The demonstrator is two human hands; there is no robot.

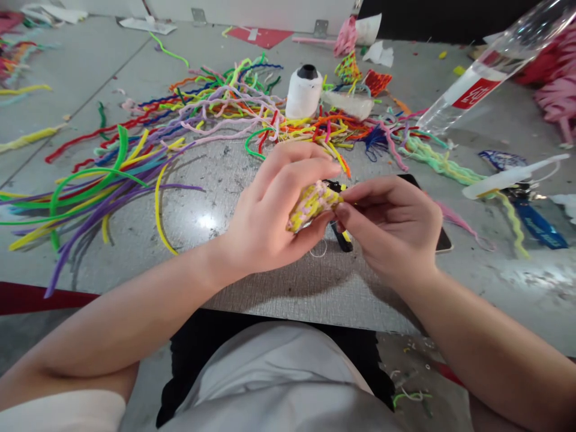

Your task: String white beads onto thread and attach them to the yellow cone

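My left hand (274,210) is curled around a small woven piece of yellow and pink pipe cleaners (311,205), held just above the grey table (270,288). My right hand (391,225) pinches the right end of that same piece with thumb and fingertips. Under the two hands lies a black tool (341,236), partly hidden. A dark phone (443,240) lies flat beneath my right hand, mostly covered.
A big heap of loose coloured pipe cleaners (135,162) spreads over the left and far side. A white thread spool (304,91) stands behind the hands. A clear plastic bottle (486,72) leans at the upper right, and a white glue gun (508,179) lies at the right.
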